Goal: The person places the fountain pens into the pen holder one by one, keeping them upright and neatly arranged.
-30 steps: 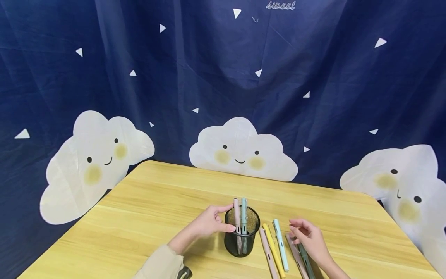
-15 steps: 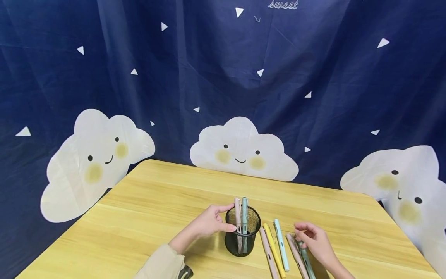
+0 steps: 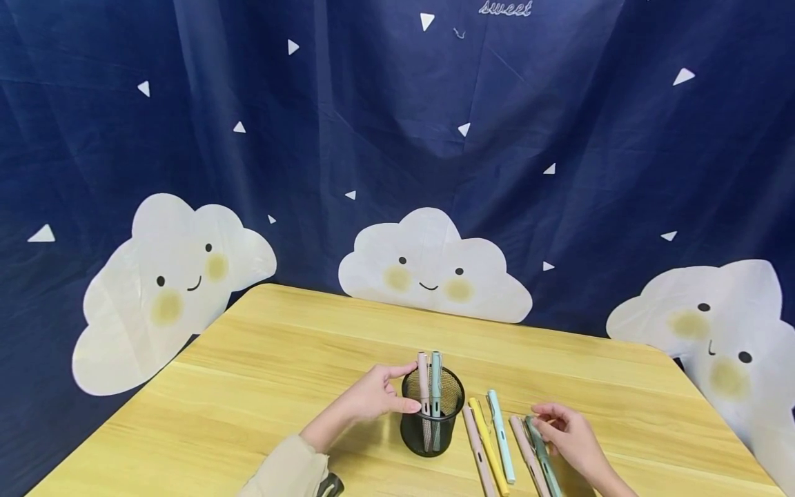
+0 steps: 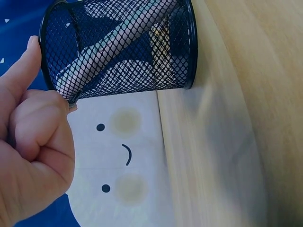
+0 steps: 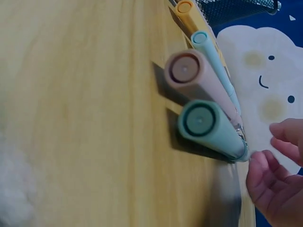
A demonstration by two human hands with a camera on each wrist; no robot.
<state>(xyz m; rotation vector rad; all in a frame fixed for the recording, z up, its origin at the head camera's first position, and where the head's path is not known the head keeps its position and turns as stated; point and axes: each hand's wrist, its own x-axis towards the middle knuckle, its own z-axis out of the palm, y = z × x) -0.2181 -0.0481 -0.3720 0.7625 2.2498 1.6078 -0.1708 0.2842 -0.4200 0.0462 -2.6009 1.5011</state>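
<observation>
Navy backdrop cloth (image 3: 385, 138) with white triangles and three smiling cloud prints hung behind the wooden bench (image 3: 279, 373). Black mesh pen holder (image 3: 431, 417) stood upright near the front middle of the bench, with a pink pen (image 3: 424, 393) and a pale green pen (image 3: 435, 390) standing in it, side by side against the near wall. Left hand (image 3: 373, 399) rested against the holder's left side: thumb and fingertip on the rim, remaining fingers curled, beige sleeve (image 3: 288, 473) at the wrist. Right hand (image 3: 568, 438) lay on the bench to the right of the holder, fingers curled, fingertips touching the dark green pen (image 3: 542, 455); whether they pinched it could not be told. That pen lay flat on the bench, rightmost of five, just beside a second pink pen (image 3: 526, 452). Left of those lay a light blue pen (image 3: 500, 435), a yellow pen (image 3: 487, 442) and a pinkish pen (image 3: 477, 452), all roughly parallel, caps toward the backdrop
</observation>
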